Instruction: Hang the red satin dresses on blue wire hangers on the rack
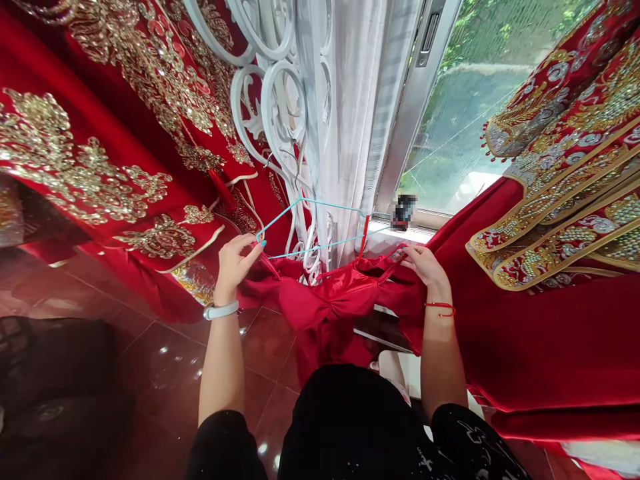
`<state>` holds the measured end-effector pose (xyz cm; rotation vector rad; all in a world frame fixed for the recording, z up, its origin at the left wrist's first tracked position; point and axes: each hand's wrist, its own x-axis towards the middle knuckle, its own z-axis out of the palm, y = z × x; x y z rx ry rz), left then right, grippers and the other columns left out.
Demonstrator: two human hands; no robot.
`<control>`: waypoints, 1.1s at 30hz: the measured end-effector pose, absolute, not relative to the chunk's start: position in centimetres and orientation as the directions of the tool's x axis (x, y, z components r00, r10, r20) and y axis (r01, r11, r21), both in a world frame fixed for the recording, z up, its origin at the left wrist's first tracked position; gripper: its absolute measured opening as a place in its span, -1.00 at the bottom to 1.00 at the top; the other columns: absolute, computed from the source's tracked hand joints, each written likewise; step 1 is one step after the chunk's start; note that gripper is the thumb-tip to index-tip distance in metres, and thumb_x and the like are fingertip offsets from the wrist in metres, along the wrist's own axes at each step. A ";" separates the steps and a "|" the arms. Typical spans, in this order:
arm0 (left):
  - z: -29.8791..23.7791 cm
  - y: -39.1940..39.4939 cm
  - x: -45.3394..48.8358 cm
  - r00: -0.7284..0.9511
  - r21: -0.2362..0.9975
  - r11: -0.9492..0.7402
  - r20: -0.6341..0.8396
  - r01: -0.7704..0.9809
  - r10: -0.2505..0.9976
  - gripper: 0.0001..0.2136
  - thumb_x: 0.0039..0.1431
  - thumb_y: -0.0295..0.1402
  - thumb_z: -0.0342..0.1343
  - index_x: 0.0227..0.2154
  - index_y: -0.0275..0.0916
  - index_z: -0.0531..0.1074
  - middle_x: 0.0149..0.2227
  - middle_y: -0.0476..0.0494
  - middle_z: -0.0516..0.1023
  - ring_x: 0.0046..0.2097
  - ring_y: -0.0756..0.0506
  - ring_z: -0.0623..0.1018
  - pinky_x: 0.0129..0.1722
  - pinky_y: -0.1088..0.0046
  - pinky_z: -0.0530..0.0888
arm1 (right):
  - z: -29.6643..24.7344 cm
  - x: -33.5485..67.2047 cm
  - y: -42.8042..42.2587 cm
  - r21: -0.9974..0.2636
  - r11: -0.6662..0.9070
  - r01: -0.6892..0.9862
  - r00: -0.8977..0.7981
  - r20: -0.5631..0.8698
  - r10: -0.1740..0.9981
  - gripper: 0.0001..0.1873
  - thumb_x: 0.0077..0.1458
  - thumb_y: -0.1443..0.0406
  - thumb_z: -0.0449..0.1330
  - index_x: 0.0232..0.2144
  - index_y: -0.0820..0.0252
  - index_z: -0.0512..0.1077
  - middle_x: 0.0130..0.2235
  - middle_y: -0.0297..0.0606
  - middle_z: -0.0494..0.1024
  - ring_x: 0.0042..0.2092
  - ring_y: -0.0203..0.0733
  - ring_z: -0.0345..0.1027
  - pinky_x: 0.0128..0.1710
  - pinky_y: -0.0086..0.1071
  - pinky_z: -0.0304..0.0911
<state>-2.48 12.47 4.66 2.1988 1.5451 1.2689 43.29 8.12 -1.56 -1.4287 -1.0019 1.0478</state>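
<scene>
A thin light-blue wire hanger [320, 223] hangs in front of the white curtain. My left hand [236, 262] is closed on the hanger's left end, where a red strap meets it. A plain red satin slip dress [345, 293] sags below the hanger between my hands. My right hand [424, 265] pinches the dress's thin right strap and top edge, just below the hanger's right end. A white band sits on my left wrist and a red string on my right.
Red gowns with gold embroidery hang at the left [110, 133] and right [565, 173]. A white ornate metal rack [273, 107] and white curtain [350, 100] stand ahead, beside a window [465, 113]. Glossy dark red floor tiles [165, 360] lie below.
</scene>
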 end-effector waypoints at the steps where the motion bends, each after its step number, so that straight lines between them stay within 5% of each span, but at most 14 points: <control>1: 4.7 12.4 -2.5 0.103 0.568 -0.452 0.539 0.688 0.836 -0.75 0.15 -0.11 0.08 -0.49 -0.16 0.40 -0.38 -0.13 0.57 -0.25 -0.15 0.52 -0.14 0.32 0.41 | -1.0 42.8 8.2 -0.997 -0.043 -0.063 0.261 -0.058 0.963 -0.77 -0.11 0.12 0.34 -0.53 0.13 0.47 -0.46 -0.27 0.59 -0.34 -0.18 0.54 -0.18 -0.28 0.53; 5: 4.8 12.3 -2.5 0.109 0.568 -0.468 0.551 0.677 0.827 -0.74 0.15 -0.10 0.07 -0.51 -0.15 0.39 -0.38 -0.13 0.57 -0.25 -0.16 0.50 -0.15 0.30 0.40 | 0.8 41.8 7.9 -0.967 0.069 -0.245 0.214 0.016 0.977 -0.71 -0.16 0.12 0.41 -0.38 0.14 0.58 -0.30 -0.15 0.69 -0.26 -0.09 0.61 -0.17 -0.20 0.57; 13: 4.6 12.5 -2.3 0.132 0.554 -0.470 0.541 0.687 0.831 -0.78 0.16 -0.18 0.06 -0.52 -0.15 0.38 -0.42 -0.11 0.54 -0.31 -0.13 0.43 -0.20 0.32 0.39 | 2.6 41.1 9.2 -0.890 0.454 -0.050 0.444 0.387 0.808 -0.62 -0.22 0.09 0.52 -0.30 0.10 0.68 -0.22 -0.25 0.73 -0.09 0.03 0.64 -0.04 -0.07 0.56; 18: 4.6 12.6 -2.1 0.129 0.583 -0.472 0.531 0.662 0.838 -0.79 0.15 -0.19 0.08 -0.53 -0.15 0.39 -0.43 -0.11 0.53 -0.30 -0.14 0.44 -0.19 0.32 0.41 | 5.0 40.5 10.7 -0.890 0.445 0.103 0.298 0.454 0.839 -0.56 -0.22 0.01 0.53 -0.32 0.16 0.69 -0.31 -0.22 0.73 -0.19 -0.01 0.64 -0.13 -0.16 0.57; 28: 4.1 12.2 -2.2 0.139 0.624 -0.467 0.500 0.627 0.855 -0.78 0.20 -0.17 0.08 -0.45 -0.16 0.47 -0.34 -0.14 0.58 -0.24 -0.15 0.46 -0.09 0.30 0.42 | 9.2 37.6 11.9 -0.731 0.462 0.502 -0.023 0.523 0.852 -0.80 -0.02 0.16 0.35 -0.38 0.13 0.70 -0.37 -0.27 0.69 -0.28 -0.13 0.52 -0.21 -0.29 0.44; 33: 4.3 11.9 -2.6 0.176 0.590 -0.484 0.502 0.647 0.847 -0.75 0.24 -0.14 0.05 -0.45 -0.17 0.46 -0.37 -0.13 0.55 -0.27 -0.14 0.43 -0.14 0.31 0.39 | 8.4 36.8 11.8 -0.748 0.463 0.476 -0.011 0.521 0.853 -0.79 0.04 0.12 0.34 -0.37 0.11 0.67 -0.34 -0.24 0.66 -0.24 -0.10 0.47 -0.17 -0.24 0.38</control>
